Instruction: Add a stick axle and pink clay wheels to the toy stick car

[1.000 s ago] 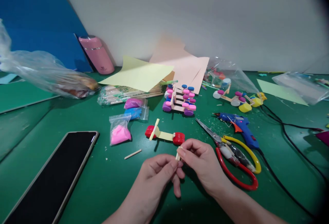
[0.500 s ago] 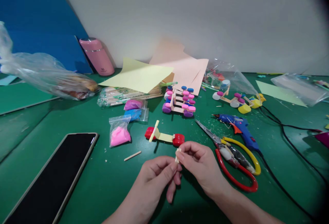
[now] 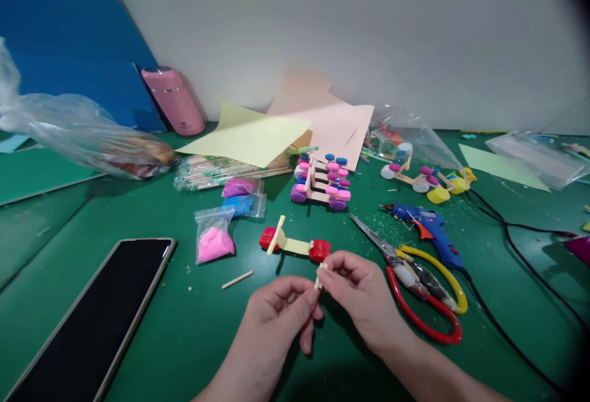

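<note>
Between fingertips, small pale sticks, half-hidden.

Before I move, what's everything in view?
Held wooden stick pieces: count unclear, cream, front centre
Wheeled toy: one, red and cream, centre
Loose wooden stick: one, cream, left of centre
Other wheeled toys: several, multicoloured, rear
Metal scissors: one, red and yellow handles, right
Glue gun: one, blue, right
Phone: one, black, left
Small filled bags: three, pink, blue, purple, centre left
Wrapped stick bundle: one, cream, rear
Flask: one, pink, rear left
Paper sheets: several, pastel, rear
Large plastic bags: several, clear, rear
Boards: count unclear, blue, rear left
Table: one, green, beneath
Cables: several, black, right
Left hand, right hand: two, bare, front
</note>
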Tool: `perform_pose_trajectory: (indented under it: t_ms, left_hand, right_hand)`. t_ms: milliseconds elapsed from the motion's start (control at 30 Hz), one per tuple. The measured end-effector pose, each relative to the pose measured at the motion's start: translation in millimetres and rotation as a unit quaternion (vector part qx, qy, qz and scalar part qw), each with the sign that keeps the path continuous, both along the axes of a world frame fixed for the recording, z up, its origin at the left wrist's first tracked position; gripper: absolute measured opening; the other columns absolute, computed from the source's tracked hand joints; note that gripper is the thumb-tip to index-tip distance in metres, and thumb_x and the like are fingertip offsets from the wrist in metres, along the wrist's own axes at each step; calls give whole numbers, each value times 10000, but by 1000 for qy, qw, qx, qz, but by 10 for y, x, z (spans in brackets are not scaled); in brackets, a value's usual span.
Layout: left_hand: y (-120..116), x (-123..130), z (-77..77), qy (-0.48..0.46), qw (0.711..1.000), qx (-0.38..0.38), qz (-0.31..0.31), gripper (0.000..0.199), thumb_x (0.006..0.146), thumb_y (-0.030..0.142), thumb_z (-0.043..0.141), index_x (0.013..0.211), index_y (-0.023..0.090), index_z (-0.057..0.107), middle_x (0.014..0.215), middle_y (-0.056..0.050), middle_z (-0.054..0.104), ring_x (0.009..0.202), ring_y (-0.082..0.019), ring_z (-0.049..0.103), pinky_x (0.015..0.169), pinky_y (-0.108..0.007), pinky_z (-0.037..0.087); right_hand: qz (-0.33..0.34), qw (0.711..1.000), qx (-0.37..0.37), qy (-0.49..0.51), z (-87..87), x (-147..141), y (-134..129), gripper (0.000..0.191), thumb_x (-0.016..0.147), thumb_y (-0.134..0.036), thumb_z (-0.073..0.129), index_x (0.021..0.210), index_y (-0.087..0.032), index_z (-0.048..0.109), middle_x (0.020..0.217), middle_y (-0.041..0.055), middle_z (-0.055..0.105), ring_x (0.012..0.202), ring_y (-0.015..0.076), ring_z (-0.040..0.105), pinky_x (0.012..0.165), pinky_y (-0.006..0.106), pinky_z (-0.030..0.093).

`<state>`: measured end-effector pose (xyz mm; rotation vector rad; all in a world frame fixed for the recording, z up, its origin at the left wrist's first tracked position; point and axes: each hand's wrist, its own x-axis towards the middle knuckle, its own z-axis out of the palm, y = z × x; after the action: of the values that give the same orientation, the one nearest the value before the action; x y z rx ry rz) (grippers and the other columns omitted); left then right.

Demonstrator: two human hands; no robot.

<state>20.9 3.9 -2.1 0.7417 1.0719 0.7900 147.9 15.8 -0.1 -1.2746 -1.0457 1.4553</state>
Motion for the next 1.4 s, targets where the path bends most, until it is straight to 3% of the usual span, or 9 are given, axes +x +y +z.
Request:
perform_pose_trajectory:
  t_ms: [167,300,533,700,800,900,1000,1100,1400]
  left_hand:
    - [2,-14,7,-10,1000,13,14,173,749,281,591,668,128,594,587,7,611,381,-15,394,448,-166,307]
    - [7,-58,37,3,999,24,27,157,749,268,595,673,131,607,584,4,620,386,-14,389,450,-166,301]
    - [46,-185,55,56,993,68,79,122,737,260,613,681,152,602,581,30,578,410,-29,389,429,-170,286]
    - [51,-193,32,73,991,90,64,140,759,272,592,677,158,591,599,34,568,423,-30,394,438,-170,291]
    - [43,-183,29,78,992,87,51,159,766,284,584,674,154,587,594,34,558,421,-29,383,430,-171,281]
    - [34,-181,39,75,993,81,45,164,769,285,580,675,151,580,592,36,553,424,-28,374,429,-170,276]
    - [26,-180,47,71,994,75,42,160,761,277,589,666,149,574,577,37,550,426,-31,373,425,-168,274]
    - [17,-176,43,63,995,69,42,163,754,273,595,653,147,572,563,36,548,423,-33,370,419,-167,271]
    - [10,-159,29,58,996,63,35,173,742,293,605,654,146,577,565,33,553,423,-37,366,421,-171,267]
  right_hand:
    - [13,999,18,-25,-2,34,11,196,729,-341,596,654,-168,543,559,-46,523,492,71,474,474,180,396]
    - [55,985,63,-152,31,146,27,149,774,-305,547,701,-176,545,582,-40,505,514,81,443,469,183,362]
    - [184,845,172,-471,-4,247,-1,134,790,-227,510,673,-190,564,611,-16,543,565,115,479,517,218,319]
    - [187,837,170,-486,37,196,8,102,799,-278,518,822,-206,587,666,-8,575,577,126,501,513,222,335]
    - [158,862,142,-460,129,283,-15,116,806,-315,504,827,-225,573,638,-23,568,554,125,507,499,222,358]
    - [52,867,123,-481,172,543,-116,125,808,-314,487,855,-227,563,691,-5,585,589,136,536,521,230,408]
    - [-65,835,109,-535,113,888,-276,199,783,-348,490,923,-222,554,886,54,596,719,184,568,466,233,424]
    - [-73,795,119,-591,14,1158,-418,256,761,-355,489,962,-210,553,1015,92,554,880,239,551,536,274,468]
    - [-170,744,80,-641,-125,1610,-243,366,738,-398,486,1006,-152,518,966,131,545,801,241,567,505,282,449]
